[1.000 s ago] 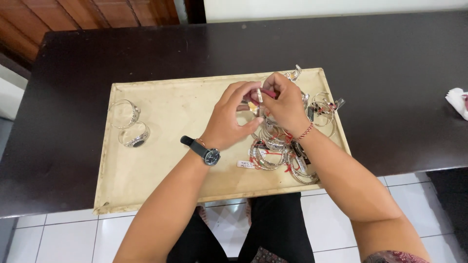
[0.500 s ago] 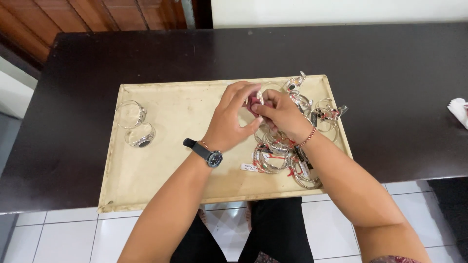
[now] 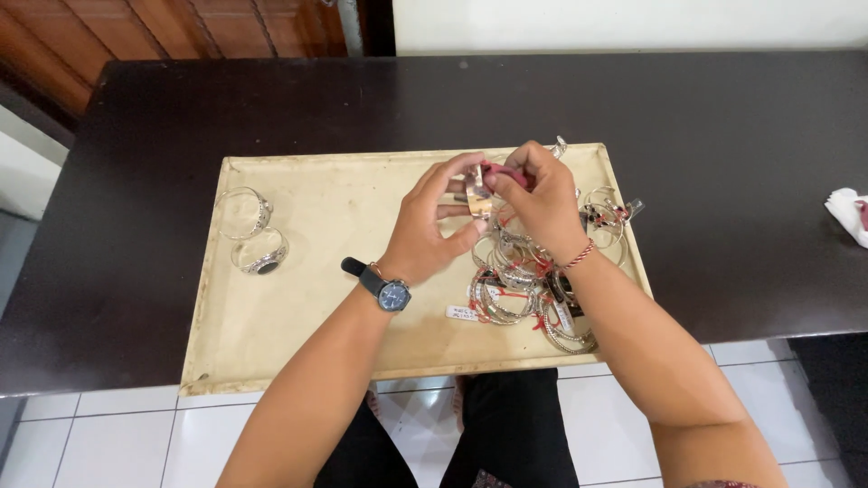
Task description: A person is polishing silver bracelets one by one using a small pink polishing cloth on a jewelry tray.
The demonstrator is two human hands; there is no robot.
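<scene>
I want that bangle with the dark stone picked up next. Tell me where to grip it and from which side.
Take the bangle with the dark stone by its plain band opposite the stone, probably coming from above. It lies flat on the tan tray, apart from the heap, close below the other bangle, so pinching across the band looks easiest.

Head view, steeply down, near tray [image 3: 298, 357]

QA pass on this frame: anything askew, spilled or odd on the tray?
Mostly tidy. The beige tray juts past the table front edge. Silver bangles lie in a tangled heap on its right; two bangles sit apart at left. Left hand and right hand hold one bangle with a red cloth.
</scene>
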